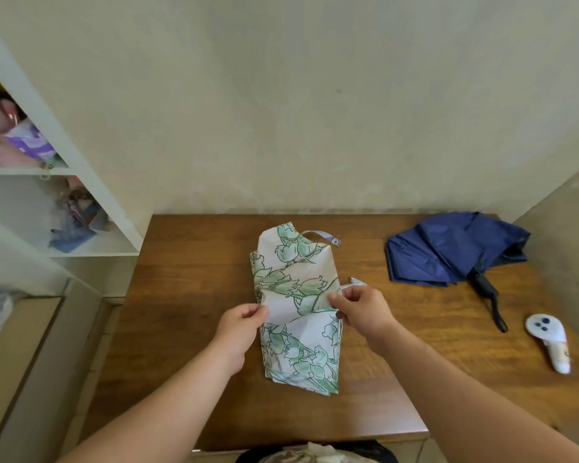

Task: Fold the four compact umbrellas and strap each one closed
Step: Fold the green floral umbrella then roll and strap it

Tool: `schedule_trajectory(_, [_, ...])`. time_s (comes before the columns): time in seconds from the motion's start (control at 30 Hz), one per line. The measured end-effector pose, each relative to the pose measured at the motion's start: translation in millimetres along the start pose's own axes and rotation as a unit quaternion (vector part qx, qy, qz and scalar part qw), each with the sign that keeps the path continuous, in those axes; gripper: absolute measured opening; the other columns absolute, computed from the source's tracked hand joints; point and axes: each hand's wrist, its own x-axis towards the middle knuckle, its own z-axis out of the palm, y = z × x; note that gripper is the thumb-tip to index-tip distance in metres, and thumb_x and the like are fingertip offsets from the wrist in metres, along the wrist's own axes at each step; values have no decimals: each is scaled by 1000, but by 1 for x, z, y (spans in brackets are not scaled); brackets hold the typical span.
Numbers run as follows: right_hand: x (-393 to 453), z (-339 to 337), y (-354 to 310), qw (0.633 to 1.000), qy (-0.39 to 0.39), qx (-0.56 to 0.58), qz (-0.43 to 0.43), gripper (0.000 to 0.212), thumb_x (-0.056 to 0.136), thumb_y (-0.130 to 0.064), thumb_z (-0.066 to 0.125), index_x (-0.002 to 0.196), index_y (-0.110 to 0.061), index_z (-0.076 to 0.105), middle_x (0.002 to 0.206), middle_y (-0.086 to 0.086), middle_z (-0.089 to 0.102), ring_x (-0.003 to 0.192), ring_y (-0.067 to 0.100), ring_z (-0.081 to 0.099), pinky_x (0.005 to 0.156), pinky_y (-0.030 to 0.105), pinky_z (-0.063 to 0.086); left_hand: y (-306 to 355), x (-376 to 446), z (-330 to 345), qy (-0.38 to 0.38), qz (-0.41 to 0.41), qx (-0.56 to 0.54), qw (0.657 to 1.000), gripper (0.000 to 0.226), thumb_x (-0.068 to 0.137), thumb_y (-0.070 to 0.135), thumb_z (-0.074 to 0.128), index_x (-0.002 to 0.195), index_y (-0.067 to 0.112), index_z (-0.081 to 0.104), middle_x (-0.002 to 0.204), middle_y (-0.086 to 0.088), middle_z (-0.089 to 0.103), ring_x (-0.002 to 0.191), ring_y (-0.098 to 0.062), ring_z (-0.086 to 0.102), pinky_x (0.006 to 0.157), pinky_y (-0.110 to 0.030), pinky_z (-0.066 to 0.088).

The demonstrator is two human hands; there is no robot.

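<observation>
- Centre frame: a white umbrella with green flowers [296,309] lies collapsed on the wooden surface [188,295].
- The left hand [239,332] and right hand [361,309] pinch its canopy folds.
- Right of frame: a navy umbrella [448,248], loosely bunched, and a white controller [549,339] nearby.

A wooden table [188,295] with visible grain stands against a plain cream wall [281,95]. To its left stands a white shelf unit [91,182] with cluttered compartments. A beige panel [562,222] borders the right side. Lighting is soft and even.
</observation>
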Motion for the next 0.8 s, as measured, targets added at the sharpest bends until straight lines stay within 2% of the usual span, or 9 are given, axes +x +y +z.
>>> schedule_trajectory(0.1, [-4, 0, -3, 1000, 8, 15, -18, 26, 91, -31, 82, 80, -11, 68, 71, -1, 69, 67, 15, 64, 71, 36, 54, 5, 2, 2, -3, -30, -41, 999, 14, 96, 28, 78, 108, 22, 74, 112, 1, 72, 110, -20, 61, 105, -42, 47])
schedule_trajectory(0.17, [-7, 2, -8, 999, 11, 43, -22, 24, 91, -28, 81, 79, -12, 68, 76, 1, 69, 65, 15, 64, 71, 36, 55, 8, 1, 2, -5, -71, -64, 995, 18, 95, 30, 78, 109, 20, 77, 105, 1, 70, 98, -19, 60, 90, -37, 48])
schedule_trajectory(0.23, [-12, 2, -14, 998, 9, 54, -35, 24, 92, -27, 80, 79, -13, 67, 76, 2, 69, 66, 15, 63, 71, 36, 55, 10, 1, 2, -8, -113, -92, 989, 23, 92, 36, 78, 97, 14, 77, 89, -1, 63, 81, -17, 54, 73, -33, 41])
schedule_trajectory(0.33, [-21, 2, -21, 997, -15, 17, -73, 23, 94, -27, 79, 82, -10, 67, 71, 1, 65, 64, 13, 61, 68, 34, 54, 14, 0, 4, -19, -134, -97, 986, 34, 88, 51, 79, 85, 18, 71, 71, 3, 54, 64, -14, 44, 63, -30, 35])
schedule_trajectory(0.4, [-27, 2, -23, 996, -33, 4, -83, 23, 94, -26, 78, 85, -9, 66, 69, -2, 62, 62, 12, 57, 65, 31, 52, 19, 0, 4, -21, -123, -80, 989, 32, 91, 50, 78, 90, 18, 74, 72, 3, 54, 65, -14, 41, 61, -30, 34])
schedule_trajectory(0.5, [-29, -2, -19, 996, -13, -23, -89, 26, 93, -31, 79, 83, -10, 67, 69, -1, 60, 62, 12, 50, 62, 31, 47, 20, 2, 5, -24, -116, -89, 989, 20, 97, 37, 74, 107, 20, 77, 74, 2, 58, 63, -13, 41, 57, -28, 34])
schedule_trajectory(0.6, [-30, -6, -15, 995, 30, -37, -87, 28, 92, -37, 79, 79, -14, 70, 73, 0, 66, 61, 9, 50, 62, 33, 46, 17, 0, 11, -19, -131, -139, 981, 13, 97, 23, 70, 103, 12, 73, 65, 3, 53, 56, -10, 42, 54, -25, 31])
schedule_trajectory(0.73, [-29, -5, -15, 994, 76, -19, -81, 25, 88, -42, 82, 78, -22, 70, 109, -2, 72, 101, 17, 66, 89, 43, 55, 6, -7, 19, -43, -158, -141, 976, 11, 92, 14, 64, 101, 9, 70, 63, 1, 54, 61, -13, 44, 58, -29, 31])
schedule_trajectory(0.8, [-29, -6, -17, 996, 59, -7, -73, 26, 87, -41, 83, 82, -19, 69, 101, 0, 77, 99, 23, 70, 89, 47, 58, 7, -9, 19, -78, -176, -134, 972, 8, 90, 20, 59, 94, 14, 63, 65, 1, 53, 64, -15, 44, 62, -33, 30])
